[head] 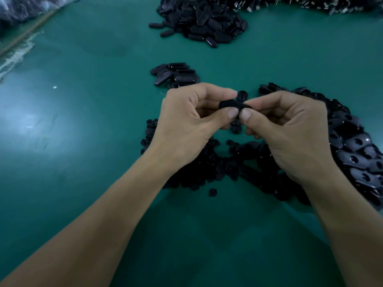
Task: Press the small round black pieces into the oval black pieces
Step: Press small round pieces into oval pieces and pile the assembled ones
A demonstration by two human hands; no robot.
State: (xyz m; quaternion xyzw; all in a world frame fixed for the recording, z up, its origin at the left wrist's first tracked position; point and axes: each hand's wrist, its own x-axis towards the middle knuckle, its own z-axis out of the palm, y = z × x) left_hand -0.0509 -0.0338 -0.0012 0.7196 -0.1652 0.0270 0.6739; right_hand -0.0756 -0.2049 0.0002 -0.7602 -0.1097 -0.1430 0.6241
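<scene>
Oval black piece pinched between thumb and curled fingers of left hand and right hand, above mid tabletop

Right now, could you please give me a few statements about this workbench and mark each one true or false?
1. The left hand and the right hand both pinch one oval black piece between them. True.
2. The table has a red surface. False: it is green.
3. A small group of oval pieces lies on the table just beyond the left hand. True.
4. The right hand lies flat on the table and holds nothing. False: its fingers pinch the oval black piece.
</scene>
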